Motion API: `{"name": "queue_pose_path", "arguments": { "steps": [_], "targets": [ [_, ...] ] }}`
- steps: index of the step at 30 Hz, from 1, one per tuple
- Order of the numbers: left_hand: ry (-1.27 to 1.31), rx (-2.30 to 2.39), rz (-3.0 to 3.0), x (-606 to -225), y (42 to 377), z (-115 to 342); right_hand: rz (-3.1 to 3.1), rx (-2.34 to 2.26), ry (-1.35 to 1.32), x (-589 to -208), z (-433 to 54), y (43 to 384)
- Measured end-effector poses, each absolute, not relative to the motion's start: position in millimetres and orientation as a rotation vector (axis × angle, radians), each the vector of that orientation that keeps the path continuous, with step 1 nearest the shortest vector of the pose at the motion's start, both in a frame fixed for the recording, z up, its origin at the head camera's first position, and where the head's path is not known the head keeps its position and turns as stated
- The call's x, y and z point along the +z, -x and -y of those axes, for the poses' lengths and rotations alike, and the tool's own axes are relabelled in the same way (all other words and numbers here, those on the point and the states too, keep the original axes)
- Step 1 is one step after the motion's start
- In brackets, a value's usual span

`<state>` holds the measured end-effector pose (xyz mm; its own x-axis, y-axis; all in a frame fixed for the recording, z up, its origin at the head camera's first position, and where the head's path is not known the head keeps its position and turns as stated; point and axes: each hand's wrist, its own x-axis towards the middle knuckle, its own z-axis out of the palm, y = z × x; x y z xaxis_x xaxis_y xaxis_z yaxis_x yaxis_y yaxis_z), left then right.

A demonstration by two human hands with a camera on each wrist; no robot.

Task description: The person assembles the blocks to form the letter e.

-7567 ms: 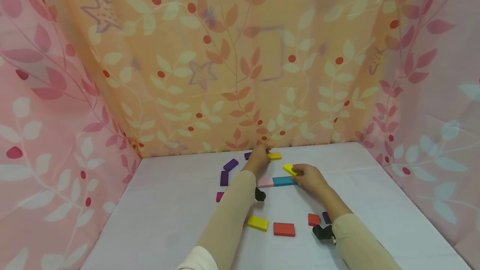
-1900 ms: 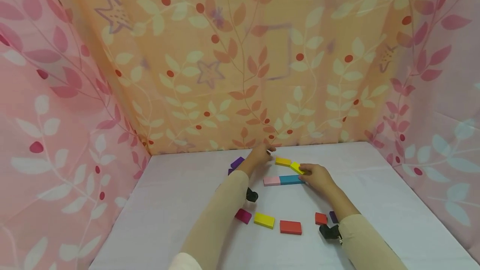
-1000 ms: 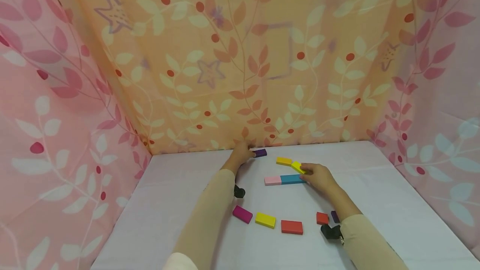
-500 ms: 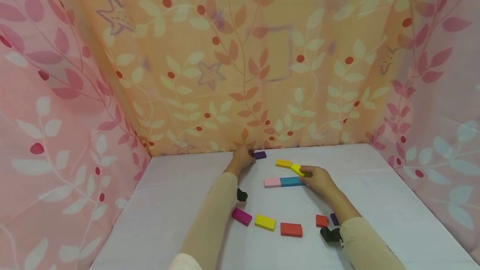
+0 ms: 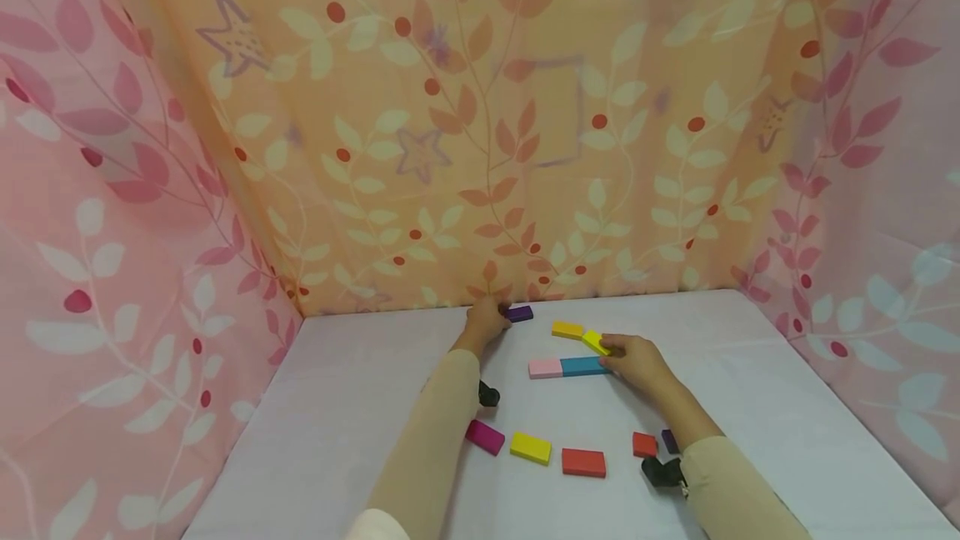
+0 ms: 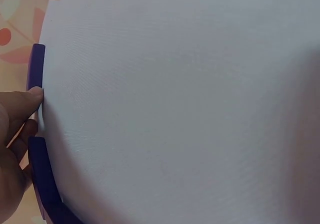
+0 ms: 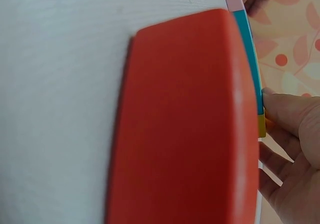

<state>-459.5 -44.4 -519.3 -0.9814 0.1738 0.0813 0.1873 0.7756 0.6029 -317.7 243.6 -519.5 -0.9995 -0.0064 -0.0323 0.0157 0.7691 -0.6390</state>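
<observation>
At the back of the white table, my left hand (image 5: 486,325) pinches the left end of a purple block (image 5: 521,314). In the left wrist view the thumb lies on that purple block's (image 6: 36,67) near face, and a dark blue-purple block (image 6: 42,171) stands beside the fingers. My right hand (image 5: 636,361) holds a bright yellow block (image 5: 596,342) between thumb and fingers. An amber block (image 5: 567,330) meets its left end. Just in front, a pink block (image 5: 545,368) and a blue block (image 5: 583,366) lie end to end, the blue one's right end under my right fingertips.
Nearer me lie a magenta block (image 5: 486,437), a yellow block (image 5: 530,448), a red block (image 5: 583,462), a smaller-looking red block (image 5: 644,444) and a dark purple block (image 5: 670,440). A floral curtain (image 5: 465,148) borders the table (image 5: 277,457) behind and on both sides.
The amber block has come to meet the bright yellow one. My left hand has since moved left to the purple block. My right hand keeps its hold, almost still in the last second.
</observation>
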Motion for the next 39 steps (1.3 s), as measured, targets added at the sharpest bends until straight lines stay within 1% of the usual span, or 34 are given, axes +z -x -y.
{"name": "queue_pose_path", "arguments": {
  "steps": [15, 27, 39],
  "targets": [
    [0.309, -1.096, 2.885, -515.3, 461.5, 44.3, -2.936, -1.078, -0.003, -520.4, -243.9, 319.7],
    [0.385, -1.289, 2.807, -504.4, 446.8, 48.1, -2.945, -1.052, 0.007, -522.5, -244.3, 318.0],
    [0.534, -1.384, 2.735, -498.0, 424.8, 53.4, -2.944, -1.051, 0.011, -521.6, -244.9, 318.3]
  ]
}}
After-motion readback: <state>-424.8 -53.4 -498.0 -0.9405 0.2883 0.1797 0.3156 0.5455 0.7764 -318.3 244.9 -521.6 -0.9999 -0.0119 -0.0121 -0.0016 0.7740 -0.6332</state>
